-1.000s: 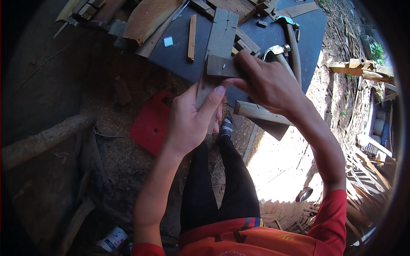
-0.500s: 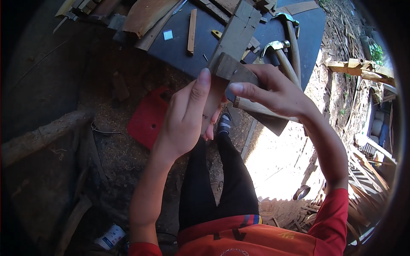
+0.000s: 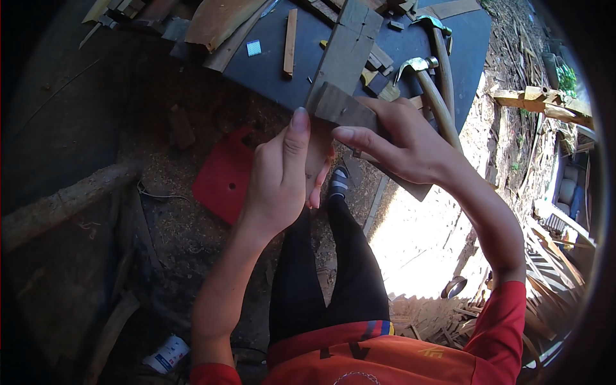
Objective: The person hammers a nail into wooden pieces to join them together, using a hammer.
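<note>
My left hand [image 3: 279,170] is closed around the near part of a long grey-brown wooden board [image 3: 350,48], its thumb along the edge and its fingertips underneath. Dark marks and a line cross the board's far end. In my right hand [image 3: 410,141] is a short wooden block [image 3: 343,106], lying across the board's face with my thumb against its near side. A flat wooden piece [image 3: 410,187] shows below that hand; whether it joins the block is hidden.
On the dark table [image 3: 269,77] lie two claw hammers [image 3: 436,96], a thin wood strip [image 3: 290,42], a small light square [image 3: 254,48] and several offcuts. A red plastic seat [image 3: 221,176] stands below. Wood scraps line the right side; a white container [image 3: 167,354] is at lower left.
The board's far end and the block have shifted a little left, with the block slightly nearer me. My right hand moved left along with it; both hands keep their hold.
</note>
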`<state>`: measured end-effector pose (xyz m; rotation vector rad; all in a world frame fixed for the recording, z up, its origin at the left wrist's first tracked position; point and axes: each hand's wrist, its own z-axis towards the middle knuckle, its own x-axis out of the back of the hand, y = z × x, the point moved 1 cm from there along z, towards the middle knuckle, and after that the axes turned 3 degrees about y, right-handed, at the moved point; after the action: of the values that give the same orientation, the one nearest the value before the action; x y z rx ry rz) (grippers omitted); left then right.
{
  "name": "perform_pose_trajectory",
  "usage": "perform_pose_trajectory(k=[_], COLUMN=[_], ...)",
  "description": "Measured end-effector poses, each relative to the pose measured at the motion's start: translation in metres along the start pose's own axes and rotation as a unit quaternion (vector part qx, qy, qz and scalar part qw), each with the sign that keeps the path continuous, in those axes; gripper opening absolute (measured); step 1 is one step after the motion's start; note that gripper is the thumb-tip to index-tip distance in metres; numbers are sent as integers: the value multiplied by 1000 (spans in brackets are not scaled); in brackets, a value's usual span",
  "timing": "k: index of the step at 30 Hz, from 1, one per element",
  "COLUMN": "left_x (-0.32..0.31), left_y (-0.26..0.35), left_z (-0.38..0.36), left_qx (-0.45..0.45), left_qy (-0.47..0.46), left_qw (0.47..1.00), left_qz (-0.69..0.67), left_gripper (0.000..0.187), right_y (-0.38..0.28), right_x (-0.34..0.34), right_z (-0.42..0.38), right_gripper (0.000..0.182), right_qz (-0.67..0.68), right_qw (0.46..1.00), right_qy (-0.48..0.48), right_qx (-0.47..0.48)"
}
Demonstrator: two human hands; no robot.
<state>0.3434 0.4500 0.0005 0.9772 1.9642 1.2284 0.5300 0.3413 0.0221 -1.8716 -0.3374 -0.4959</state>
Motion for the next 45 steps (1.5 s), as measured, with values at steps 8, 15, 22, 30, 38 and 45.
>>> perform_pose_trajectory(k=[8, 15, 22, 30, 38, 45], left_x=[-19, -26, -52, -45, -37, -26], left_y=[7, 2, 19, -1, -17, -40], left_z=[6, 8, 10, 13, 23, 17], left_qx=[-50, -68, 15, -38, -17, 57], left_qy=[59, 94, 79, 58, 38, -9], left_qw=[996, 992, 968, 989, 996, 987], left_qz=[-33, -52, -238, -131, -81, -147], left_gripper=[68, 66, 59, 45, 48, 53], right_y=[0, 6, -20, -10, 2, 11], right_x=[-18, -25, -29, -46, -54, -65], right_z=[-6, 3, -4, -5, -4, -10], right_gripper=[49, 42, 38, 38, 42, 43], right_qz=[90, 120, 158, 153, 248, 295], right_qw=[984, 971, 953, 947, 941, 932], right_qy=[148, 196, 260, 282, 212, 163], right_qx=[47, 70, 0, -13, -91, -136])
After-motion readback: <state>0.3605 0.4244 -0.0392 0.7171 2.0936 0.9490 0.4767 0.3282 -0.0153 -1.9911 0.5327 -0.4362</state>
